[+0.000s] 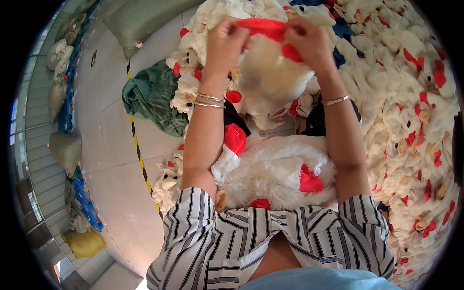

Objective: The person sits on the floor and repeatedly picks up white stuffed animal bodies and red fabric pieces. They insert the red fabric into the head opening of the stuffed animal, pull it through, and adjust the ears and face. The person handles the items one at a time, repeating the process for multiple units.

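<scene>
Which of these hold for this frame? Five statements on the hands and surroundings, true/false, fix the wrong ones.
1. The left hand and right hand both grip the red edge of a white piece. True.
2. The green cloth lies to the right of both hands. False: the green cloth lies to their left.
3. A white plush with red patches lies below the hands in the picture. True.
4. The floor tape is solid blue. False: it is striped yellow and black.
5. Both wrists wear bangles. True.
</scene>
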Action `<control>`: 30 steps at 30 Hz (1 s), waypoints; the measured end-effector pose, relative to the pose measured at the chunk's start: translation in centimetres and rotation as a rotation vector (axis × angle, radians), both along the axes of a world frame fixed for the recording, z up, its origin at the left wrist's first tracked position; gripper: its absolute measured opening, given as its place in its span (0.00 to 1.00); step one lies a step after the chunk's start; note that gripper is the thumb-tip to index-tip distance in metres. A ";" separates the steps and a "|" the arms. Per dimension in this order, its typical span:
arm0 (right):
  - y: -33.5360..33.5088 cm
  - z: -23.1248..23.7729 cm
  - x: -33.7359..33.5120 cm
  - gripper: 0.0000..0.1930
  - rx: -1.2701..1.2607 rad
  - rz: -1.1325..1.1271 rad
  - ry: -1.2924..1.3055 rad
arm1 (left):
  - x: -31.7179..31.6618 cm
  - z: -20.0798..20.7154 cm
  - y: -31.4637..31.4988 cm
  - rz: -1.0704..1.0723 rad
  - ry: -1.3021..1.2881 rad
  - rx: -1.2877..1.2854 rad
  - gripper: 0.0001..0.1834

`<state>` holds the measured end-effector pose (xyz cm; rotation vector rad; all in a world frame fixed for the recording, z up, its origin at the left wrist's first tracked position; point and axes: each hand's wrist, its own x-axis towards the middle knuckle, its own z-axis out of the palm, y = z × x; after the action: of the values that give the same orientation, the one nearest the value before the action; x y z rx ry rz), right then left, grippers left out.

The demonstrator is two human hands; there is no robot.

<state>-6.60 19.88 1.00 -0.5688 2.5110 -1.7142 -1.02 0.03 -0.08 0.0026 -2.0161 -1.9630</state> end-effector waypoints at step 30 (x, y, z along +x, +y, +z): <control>-6.9 -6.0 6.4 0.21 0.183 0.611 -0.399 | 1.2 2.0 2.8 -0.205 0.023 0.453 0.23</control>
<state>-0.19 12.94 -4.97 -0.7797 1.9178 -1.2140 0.22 2.79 1.89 -0.1243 -1.5680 -2.4943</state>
